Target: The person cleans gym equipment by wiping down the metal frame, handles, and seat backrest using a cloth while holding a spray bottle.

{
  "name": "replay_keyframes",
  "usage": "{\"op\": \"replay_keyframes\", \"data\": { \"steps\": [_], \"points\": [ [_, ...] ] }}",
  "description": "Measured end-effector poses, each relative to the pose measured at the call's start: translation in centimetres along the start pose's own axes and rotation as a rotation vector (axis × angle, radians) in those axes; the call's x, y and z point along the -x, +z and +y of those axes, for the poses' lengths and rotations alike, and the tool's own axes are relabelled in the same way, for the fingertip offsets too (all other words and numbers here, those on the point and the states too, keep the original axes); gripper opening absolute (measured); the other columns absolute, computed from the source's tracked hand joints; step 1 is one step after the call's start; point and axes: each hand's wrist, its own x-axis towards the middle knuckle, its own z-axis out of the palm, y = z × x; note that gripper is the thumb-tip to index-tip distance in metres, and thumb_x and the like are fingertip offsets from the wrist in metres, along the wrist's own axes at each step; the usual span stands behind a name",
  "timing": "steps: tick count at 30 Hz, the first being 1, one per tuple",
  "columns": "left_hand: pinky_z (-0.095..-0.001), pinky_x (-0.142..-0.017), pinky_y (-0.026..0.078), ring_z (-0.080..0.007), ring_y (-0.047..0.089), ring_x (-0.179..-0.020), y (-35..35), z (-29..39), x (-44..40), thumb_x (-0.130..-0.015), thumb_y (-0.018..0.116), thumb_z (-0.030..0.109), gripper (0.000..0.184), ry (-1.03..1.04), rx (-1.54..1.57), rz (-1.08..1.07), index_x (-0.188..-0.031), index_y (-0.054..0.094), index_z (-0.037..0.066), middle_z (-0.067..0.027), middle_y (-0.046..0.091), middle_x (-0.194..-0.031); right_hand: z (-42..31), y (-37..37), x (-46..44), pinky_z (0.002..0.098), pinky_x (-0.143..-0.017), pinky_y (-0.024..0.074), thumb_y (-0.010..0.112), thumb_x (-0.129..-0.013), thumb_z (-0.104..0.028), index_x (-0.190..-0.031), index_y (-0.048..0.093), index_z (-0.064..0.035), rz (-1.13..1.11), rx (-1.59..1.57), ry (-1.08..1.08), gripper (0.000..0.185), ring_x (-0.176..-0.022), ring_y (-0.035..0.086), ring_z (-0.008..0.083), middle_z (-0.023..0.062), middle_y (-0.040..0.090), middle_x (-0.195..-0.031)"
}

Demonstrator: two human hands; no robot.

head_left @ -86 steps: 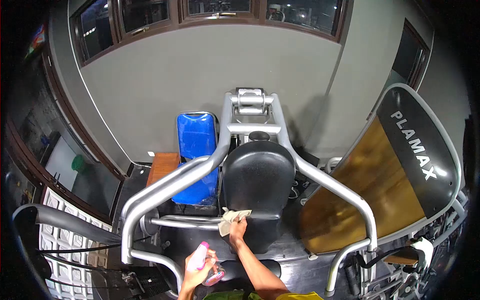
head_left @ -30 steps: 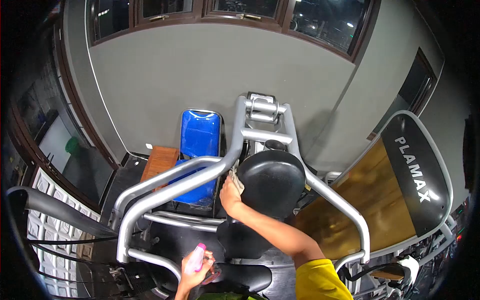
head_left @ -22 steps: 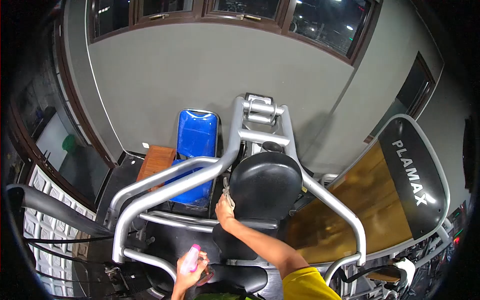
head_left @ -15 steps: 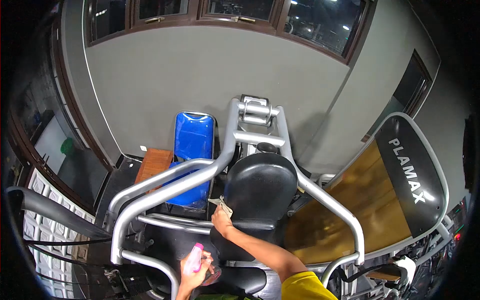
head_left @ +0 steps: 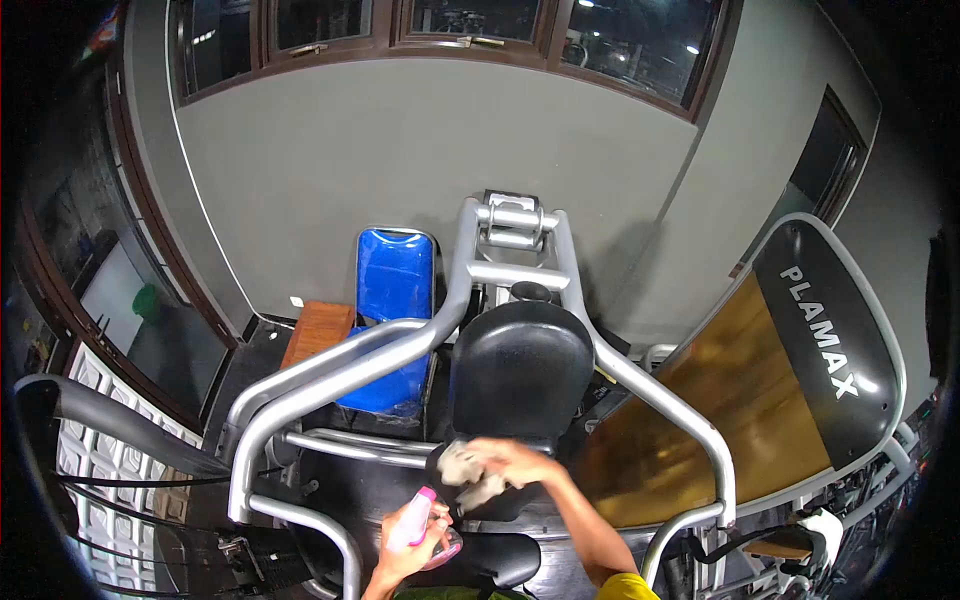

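My left hand point(head_left: 400, 560), low in the view, is wrapped round a spray bottle point(head_left: 412, 520) with a pink and white head and a clear body. Up and to the right of it, my right hand point(head_left: 515, 463) grips a pale crumpled cloth point(head_left: 470, 474), slightly blurred by motion. The cloth is over the lower end of the black padded backrest point(head_left: 522, 370) of a gym machine; whether it touches the pad I cannot tell. Below both hands lies a black padded seat point(head_left: 505, 558), partly covered by the bottle and my left hand.
Silver tube frames point(head_left: 355, 365) arch round the backrest on both sides. A gold and black panel marked PLAMAX point(head_left: 760, 380) stands at right. Behind at left are a blue chair point(head_left: 395, 275) and a brown wooden piece point(head_left: 318, 333), near the grey wall point(head_left: 350, 150).
My right hand has moved down and right with the cloth, from the backrest's left edge to its lower end. My left hand and the bottle have shifted slightly to the right.
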Motion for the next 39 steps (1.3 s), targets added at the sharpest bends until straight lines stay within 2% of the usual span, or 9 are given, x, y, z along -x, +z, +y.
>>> {"op": "replay_keyframes", "data": {
  "steps": [1, 4, 7, 9, 12, 21, 30, 33, 39],
  "points": [
    [-0.0277, -0.055, 0.053, -0.0154, 0.066, -0.058, 0.1, 0.1, 0.1, -0.089, 0.062, 0.000, 0.014, -0.001, 0.021, -0.009, -0.100, 0.060, -0.007, -0.0121, 0.067, -0.080, 3.6, -1.9, -0.5, 0.0290, -0.068, 0.0537, 0.054, -0.085, -0.006, -0.128, 0.054, -0.0048, 0.139, 0.056, -0.438, 0.043, -0.091, 0.062, 0.0163, 0.0087, 0.064, -0.105],
    [-0.0278, -0.056, 0.053, -0.0149, 0.067, -0.059, 0.6, 0.2, 0.2, -0.088, 0.062, -0.001, 0.013, -0.009, 0.022, -0.025, -0.100, 0.060, -0.006, -0.0117, 0.067, -0.080, -2.4, -4.4, 5.4, 0.0327, -0.092, 0.0458, 0.056, -0.091, -0.012, -0.113, 0.061, 0.0031, 0.989, 0.113, -0.655, 0.027, -0.102, 0.059, 0.0169, 0.0112, 0.066, -0.110],
    [-0.0277, -0.056, 0.053, -0.0149, 0.067, -0.059, 0.8, 0.3, 0.4, -0.087, 0.063, -0.002, 0.013, -0.006, 0.048, -0.023, -0.100, 0.060, -0.006, -0.0115, 0.067, -0.081, -3.1, -7.0, 4.4, 0.0381, -0.096, 0.0437, 0.051, -0.096, -0.008, -0.117, 0.057, 0.0065, 1.567, -0.092, -0.746, 0.027, -0.110, 0.060, 0.0283, 0.0225, 0.064, -0.114],
    [-0.0276, -0.056, 0.053, -0.0149, 0.067, -0.058, 0.8, 0.0, 0.7, -0.087, 0.063, -0.002, 0.014, -0.001, 0.042, -0.029, -0.100, 0.060, -0.006, -0.0115, 0.067, -0.081, -0.8, -10.0, 1.1, 0.0438, -0.106, 0.0366, 0.054, -0.091, -0.005, -0.123, 0.057, -0.0002, 1.685, 0.581, -0.673, 0.032, -0.120, 0.055, 0.0319, 0.0201, 0.060, -0.124],
    [-0.0275, -0.056, 0.053, -0.0151, 0.067, -0.058, 0.5, -0.4, 0.9, -0.087, 0.062, -0.002, 0.014, 0.001, 0.017, -0.038, -0.100, 0.060, -0.006, -0.0119, 0.067, -0.081, -4.6, -8.0, -1.8, 0.0497, -0.111, 0.0292, 0.059, -0.079, -0.001, -0.125, 0.061, -0.0171, 1.541, 0.899, -0.598, 0.049, -0.129, 0.047, 0.0294, 0.0068, 0.057, -0.134],
    [-0.0274, -0.054, 0.052, -0.0158, 0.066, -0.059, 1.4, -0.2, 0.1, -0.087, 0.061, -0.004, 0.014, -0.020, 0.054, -0.044, -0.100, 0.059, -0.007, -0.0135, 0.066, -0.081, -7.0, -2.8, -7.5, 0.0422, -0.110, 0.0341, 0.058, -0.079, -0.014, -0.114, 0.067, -0.0188, 0.972, 1.371, -0.797, 0.036, -0.126, 0.051, 0.0190, 0.0006, 0.061, -0.126],
    [-0.0277, -0.055, 0.053, -0.0158, 0.066, -0.060, 1.6, -0.3, -0.2, -0.087, 0.062, -0.004, 0.015, -0.024, 0.022, -0.059, -0.101, 0.059, -0.007, -0.0127, 0.066, -0.081, -1.1, -7.6, 1.5, 0.0423, -0.106, 0.0391, 0.059, -0.076, -0.011, -0.117, 0.066, -0.0206, 1.178, 1.293, -0.748, 0.043, -0.122, 0.054, 0.0185, 0.0004, 0.062, -0.124],
    [-0.0279, -0.055, 0.054, -0.0158, 0.066, -0.061, 1.6, -0.9, 0.2, -0.087, 0.063, -0.004, 0.017, -0.033, 0.033, -0.059, -0.103, 0.059, -0.007, -0.0129, 0.066, -0.082, 1.6, -8.2, 2.6, 0.0454, -0.105, 0.0382, 0.056, -0.075, 0.005, -0.114, 0.067, -0.0142, 1.392, 1.047, -0.687, 0.045, -0.122, 0.054, 0.0253, 0.0058, 0.064, -0.122],
    [-0.0280, -0.055, 0.054, -0.0160, 0.066, -0.061, 1.5, -0.8, 0.8, -0.087, 0.063, -0.005, 0.019, -0.040, 0.044, -0.066, -0.104, 0.059, -0.008, -0.0134, 0.066, -0.083, -2.4, -3.4, -2.7, 0.0532, -0.110, 0.0277, 0.051, -0.074, 0.011, -0.120, 0.063, -0.0087, 1.551, 0.683, -0.669, 0.051, -0.129, 0.046, 0.0367, 0.0113, 0.060, -0.128]
  ]
}}
